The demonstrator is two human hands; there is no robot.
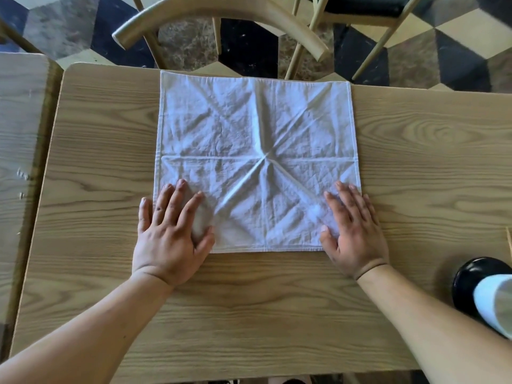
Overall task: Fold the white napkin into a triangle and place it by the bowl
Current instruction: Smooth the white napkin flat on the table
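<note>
We see the white napkin (257, 162) spread open as a full square on the wooden table (429, 151), its far edge running along the table's far edge. Crease lines cross it and meet at a raised point a little right of its middle.

Both forearms reach in from the near edge of the table, bare and angled inward toward the cloth. The left hand (171, 234) lies palm down over the napkin's near left corner, its 4 fingers spread and flat, the thumb splayed to the right onto the cloth; the little finger sits just off the cloth's left edge on bare wood. The right hand (354, 231) lies palm down over the near right corner, fingers straight and close together, pointing away and slightly left, with the heel of the hand on the table just beyond the cloth's near edge. Neither hand grips anything; both simply press flat on the fabric.

A black bowl (471, 278) stands at the near right of the table, well apart from the napkin, partly hidden by something white and blurred in front of it. A wooden chair (221, 12) stands beyond the table's far edge.
</note>
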